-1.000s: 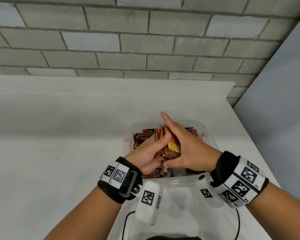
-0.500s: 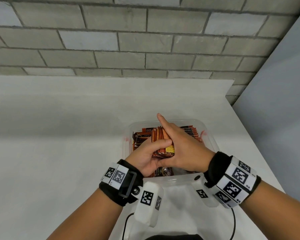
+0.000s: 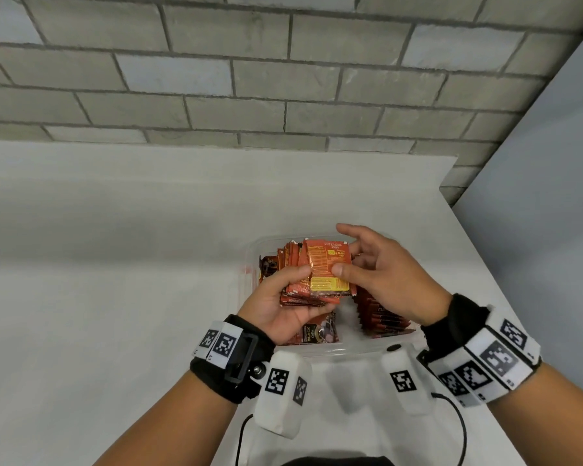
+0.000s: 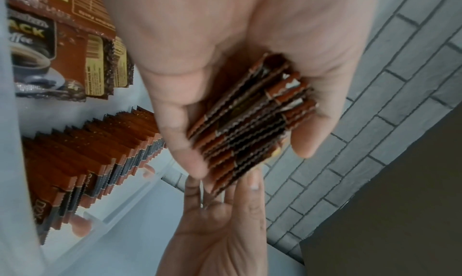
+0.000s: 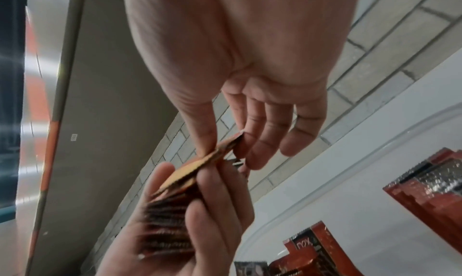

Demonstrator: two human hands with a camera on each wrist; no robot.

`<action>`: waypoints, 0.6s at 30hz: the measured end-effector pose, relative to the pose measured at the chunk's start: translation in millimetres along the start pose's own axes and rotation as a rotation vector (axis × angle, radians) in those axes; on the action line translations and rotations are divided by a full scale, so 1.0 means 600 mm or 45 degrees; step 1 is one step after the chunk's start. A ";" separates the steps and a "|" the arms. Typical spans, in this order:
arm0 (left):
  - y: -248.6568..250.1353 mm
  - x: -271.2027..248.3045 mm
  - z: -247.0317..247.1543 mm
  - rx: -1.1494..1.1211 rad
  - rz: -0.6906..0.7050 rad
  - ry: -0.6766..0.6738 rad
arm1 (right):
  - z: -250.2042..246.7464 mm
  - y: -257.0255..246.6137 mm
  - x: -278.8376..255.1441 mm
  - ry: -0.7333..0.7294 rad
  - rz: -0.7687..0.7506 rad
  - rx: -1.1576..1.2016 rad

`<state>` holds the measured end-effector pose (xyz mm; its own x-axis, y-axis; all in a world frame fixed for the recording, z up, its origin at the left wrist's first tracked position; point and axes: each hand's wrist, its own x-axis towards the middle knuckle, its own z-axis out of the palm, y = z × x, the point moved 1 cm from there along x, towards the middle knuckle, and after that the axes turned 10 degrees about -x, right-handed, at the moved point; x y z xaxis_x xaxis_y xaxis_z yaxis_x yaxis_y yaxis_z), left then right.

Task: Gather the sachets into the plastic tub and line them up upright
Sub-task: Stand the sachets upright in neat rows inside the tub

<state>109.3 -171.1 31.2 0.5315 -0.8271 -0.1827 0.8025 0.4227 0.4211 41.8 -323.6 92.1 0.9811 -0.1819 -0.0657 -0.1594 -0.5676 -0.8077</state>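
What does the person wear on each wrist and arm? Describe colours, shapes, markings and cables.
Both forearms are bare, without sleeves. Each wrist has a black band carrying white square tags with black codes. A rounded white camera pod, also tagged, hangs under each wrist, trailing a thin black cable.

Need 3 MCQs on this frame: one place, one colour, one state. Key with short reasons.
1. Where is the row of upright sachets?
A. on the bare table
B. in the tub, under the right hand
C. on the wall ledge

2. What colour is the panel low on the top sachet?
A. yellow
B. green
C. blue

3. What is the left hand doing?
A. resting flat on the table
B. hanging idle
C. holding a stack of sachets

Key: 1 B, the row stands inside the clear tub's right side. 2 A, the head view shows a yellow block. 3 C, thumb and fingers wrap the stack in the left wrist view.
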 end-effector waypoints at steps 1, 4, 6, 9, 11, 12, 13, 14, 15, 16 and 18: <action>0.001 0.000 0.001 0.017 -0.001 0.014 | -0.005 -0.002 0.002 0.010 -0.009 0.013; 0.005 0.001 0.002 -0.026 0.014 0.050 | -0.016 -0.010 0.009 0.091 -0.031 0.064; 0.006 0.001 0.001 -0.060 0.026 0.071 | -0.018 -0.015 0.011 0.208 -0.064 0.099; 0.005 0.004 -0.005 -0.099 0.045 0.117 | -0.021 -0.023 0.005 0.407 -0.165 0.124; 0.005 0.006 -0.003 -0.155 0.056 0.096 | -0.013 -0.024 0.000 0.348 -0.240 0.026; 0.005 0.007 -0.001 -0.183 0.062 0.079 | -0.006 -0.021 -0.002 0.256 -0.283 -0.077; 0.005 0.007 0.002 -0.216 0.065 0.049 | 0.002 -0.019 -0.006 0.152 -0.334 -0.200; 0.005 0.008 0.003 -0.253 0.074 0.021 | 0.008 -0.016 -0.009 0.066 -0.385 -0.314; 0.006 0.008 0.002 -0.285 0.088 -0.003 | 0.010 -0.014 -0.011 0.012 -0.431 -0.406; 0.007 0.009 0.001 -0.305 0.099 -0.019 | 0.009 -0.014 -0.013 -0.014 -0.464 -0.474; 0.008 0.010 0.000 -0.311 0.099 -0.050 | 0.004 -0.018 -0.015 -0.029 -0.493 -0.546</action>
<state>116.3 -173.7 32.1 0.5873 -0.8002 -0.1215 0.8037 0.5587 0.2048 34.8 -313.6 100.0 0.9782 0.1185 0.1705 0.1860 -0.8649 -0.4662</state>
